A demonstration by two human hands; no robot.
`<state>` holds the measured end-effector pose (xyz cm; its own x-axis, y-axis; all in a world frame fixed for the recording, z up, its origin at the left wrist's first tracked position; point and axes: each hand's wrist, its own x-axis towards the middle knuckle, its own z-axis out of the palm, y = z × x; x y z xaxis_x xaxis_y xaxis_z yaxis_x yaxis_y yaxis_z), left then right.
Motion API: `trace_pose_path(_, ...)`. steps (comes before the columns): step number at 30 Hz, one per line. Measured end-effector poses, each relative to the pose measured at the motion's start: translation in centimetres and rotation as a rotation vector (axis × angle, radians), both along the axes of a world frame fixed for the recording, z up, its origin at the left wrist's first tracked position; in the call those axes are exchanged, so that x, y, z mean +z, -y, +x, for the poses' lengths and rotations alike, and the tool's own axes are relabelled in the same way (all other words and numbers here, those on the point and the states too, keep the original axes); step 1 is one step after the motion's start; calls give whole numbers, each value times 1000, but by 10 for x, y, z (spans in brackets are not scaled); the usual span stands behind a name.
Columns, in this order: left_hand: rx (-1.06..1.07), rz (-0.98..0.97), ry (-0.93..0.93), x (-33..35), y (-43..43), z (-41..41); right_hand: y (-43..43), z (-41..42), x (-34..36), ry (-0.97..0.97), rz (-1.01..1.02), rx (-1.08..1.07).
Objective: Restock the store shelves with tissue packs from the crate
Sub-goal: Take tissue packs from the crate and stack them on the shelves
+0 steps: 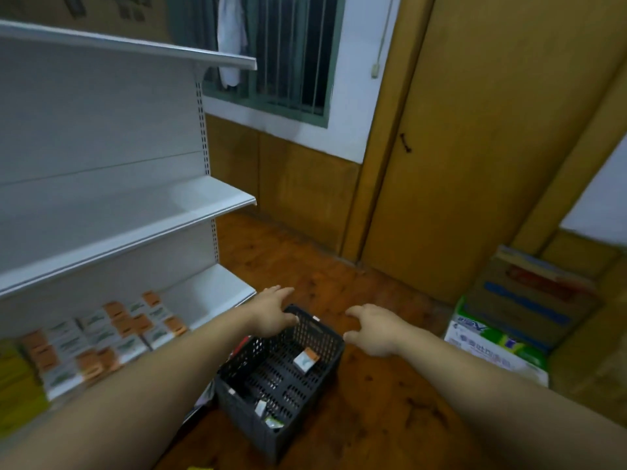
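Both hands are out over the crate (322,339) at six o'clock. The left hand (274,317) is spread above its far rim, and the right hand (373,330) hangs loosely open just off its three o'clock edge. Neither holds anything. This looks like the reach for another pick. Stock's low: one tissue pack (305,359) sits mid-crate, with a couple more by the near wall. Shelved packs (112,334) line the bottom shelf (210,290) at nine o'clock. Next, dip in and grip one.
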<state>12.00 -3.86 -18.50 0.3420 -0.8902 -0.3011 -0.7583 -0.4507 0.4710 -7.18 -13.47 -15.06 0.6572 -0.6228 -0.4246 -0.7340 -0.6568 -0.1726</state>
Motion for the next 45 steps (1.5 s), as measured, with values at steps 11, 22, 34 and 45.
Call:
trace_pose_path(11, -5, 52, 29, -21, 72, 45, 65, 37, -19, 30, 33, 24)
trace_pose_path(22, -43, 76, -22, -38, 167, 100, 162, 91, -27, 42, 39, -22)
trace_pose_path(34, 129, 144, -43, -64, 222, 123, 266, 133, -58, 24, 106, 129)
trace_pose_path(45, 91, 205, -151, -120, 258, 123, 299, 148, -116, 2, 203, 101)
